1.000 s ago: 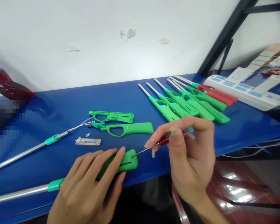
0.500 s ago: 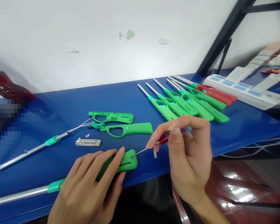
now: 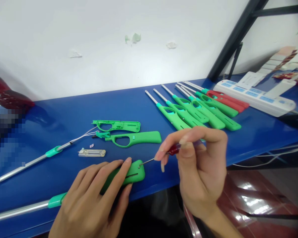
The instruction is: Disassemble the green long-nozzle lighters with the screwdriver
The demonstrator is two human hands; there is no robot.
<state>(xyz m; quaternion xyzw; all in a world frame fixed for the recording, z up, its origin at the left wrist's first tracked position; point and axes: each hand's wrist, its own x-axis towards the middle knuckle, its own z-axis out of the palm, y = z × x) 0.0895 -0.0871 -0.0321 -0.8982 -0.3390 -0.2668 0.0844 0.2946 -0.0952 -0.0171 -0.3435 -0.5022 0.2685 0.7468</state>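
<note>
My left hand [image 3: 89, 195] is wrapped over a green long-nosed lighter [image 3: 135, 174] lying near the table's front edge, its metal barrel pointing left. My right hand [image 3: 201, 168] grips a screwdriver [image 3: 174, 149] with a red and clear handle. The thin shaft slants down left to the lighter's butt end, where a small screw shows at the tip; whether they touch I cannot tell. Behind my left hand lie a clear fuel tank [image 3: 92, 152], an open green half-shell [image 3: 123, 126], another green handle shell [image 3: 136, 137] and a loose metal barrel with wires [image 3: 34, 164].
Several green lighters [image 3: 181, 114] and some red ones [image 3: 228, 99] lie in a row at the back right. Beside them is a white power strip [image 3: 255, 96]. A dark red bottle [image 3: 10, 94] lies at the left, and a black metal post [image 3: 234, 39] rises on the right.
The screwdriver tip has shifted slightly at the lighter's butt end, and a small screw head now shows there. My left hand keeps its hold. The whole view has shifted a little.
</note>
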